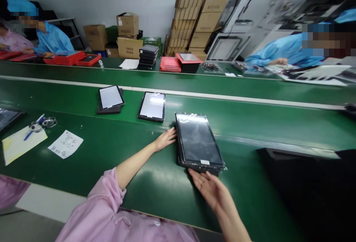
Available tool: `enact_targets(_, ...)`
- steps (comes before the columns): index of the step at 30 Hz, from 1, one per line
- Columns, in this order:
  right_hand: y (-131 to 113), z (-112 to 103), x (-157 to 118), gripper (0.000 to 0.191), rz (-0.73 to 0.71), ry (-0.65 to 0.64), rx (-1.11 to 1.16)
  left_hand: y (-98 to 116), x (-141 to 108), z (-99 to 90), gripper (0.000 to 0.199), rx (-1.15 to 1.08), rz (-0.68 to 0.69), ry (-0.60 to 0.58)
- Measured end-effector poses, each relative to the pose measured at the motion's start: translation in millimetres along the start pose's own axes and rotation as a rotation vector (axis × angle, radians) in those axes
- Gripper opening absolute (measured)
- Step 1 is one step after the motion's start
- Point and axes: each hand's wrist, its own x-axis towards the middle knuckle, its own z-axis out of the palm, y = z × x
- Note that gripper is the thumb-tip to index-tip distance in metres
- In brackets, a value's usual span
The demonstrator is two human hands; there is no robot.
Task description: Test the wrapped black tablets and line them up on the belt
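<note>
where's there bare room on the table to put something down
Bare patches: between the handwritten note and the left forearm, and right of the tablet stack, in front of the white strip. Crowded: around that stack, with the left hand at its side and right hand at its near edge; also far left, by the pen and paper.

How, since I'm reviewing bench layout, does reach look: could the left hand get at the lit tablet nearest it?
Probably yes: the lit tablet lies just beyond the left hand, with nothing visible blocking the way between them, though the hand would have to leave the side of the dark-screened tablet.
</note>
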Motion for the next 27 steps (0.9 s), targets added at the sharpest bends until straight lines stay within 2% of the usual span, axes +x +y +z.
enact_targets(2,-26,13,27,0.019,-0.029,-0.027,0.062,2,6,-2.2,0.052,-0.022,0.078,0.098)
enact_targets(5,-63,46,73,0.022,-0.105,-0.023,0.103,5,3,-10.3,0.042,-0.043,0.207,0.227)
enact_targets(8,-85,76,113,0.024,-0.29,0.071,0.123,17,-3,-28.8,0.031,-0.079,0.319,0.416)
enact_targets(10,-81,89,127,0.027,-0.357,0.091,0.102,33,-7,-49.1,0.026,-0.123,0.4,0.582)
enact_targets(11,-73,95,130,0.028,-0.344,0.06,0.075,44,-9,-61.5,0.026,-0.152,0.441,0.667)
enact_targets(13,-50,108,130,0.028,-0.234,-0.082,0.016,71,-13,-88.7,0.031,-0.224,0.508,0.814)
enact_targets(15,-24,126,130,0.026,-0.098,-0.244,0.003,99,-19,-114.9,0.035,-0.302,0.534,0.887)
enact_targets(18,-3,158,139,0.024,0.013,-0.336,0.059,129,-30,-143.3,0.04,-0.407,0.515,0.86)
enact_targets(22,-8,194,162,0.018,-0.001,-0.305,0.256,143,-43,-158.8,0.047,-0.506,0.491,0.723)
enact_targets(24,-13,200,169,0.011,-0.04,-0.323,0.341,144,-46,-161.9,0.048,-0.529,0.491,0.649)
enact_targets(27,-15,196,172,0.007,-0.089,-0.355,0.371,145,-46,-163.5,0.04,-0.537,0.468,0.538)
